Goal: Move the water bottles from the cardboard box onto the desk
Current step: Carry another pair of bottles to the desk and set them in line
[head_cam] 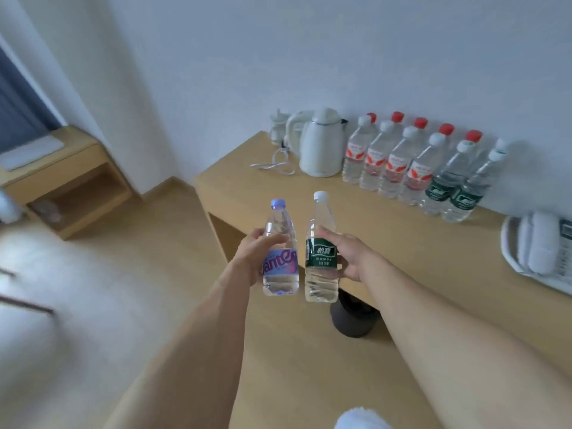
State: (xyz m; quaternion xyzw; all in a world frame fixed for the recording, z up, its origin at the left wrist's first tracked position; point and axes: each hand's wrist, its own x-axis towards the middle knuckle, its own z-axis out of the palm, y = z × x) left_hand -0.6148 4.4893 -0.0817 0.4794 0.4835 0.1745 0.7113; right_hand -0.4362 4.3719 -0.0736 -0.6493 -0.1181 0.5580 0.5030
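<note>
My left hand [252,258] grips a clear water bottle with a purple label and a lilac cap [280,252]. My right hand [348,257] grips a clear bottle with a green label and a white cap [320,246]. Both bottles are upright, side by side, held in the air over the near left corner of the wooden desk [387,243]. Along the wall at the back of the desk stand several bottles in rows: red-labelled ones [393,162] and green-labelled ones [455,190]. No cardboard box is in view.
A white electric kettle [322,144] with its loose cord [275,164] stands at the desk's far left. A white telephone [541,252] lies at the right edge. A dark round bin [353,320] sits below the desk. A low wooden shelf [65,187] stands at left.
</note>
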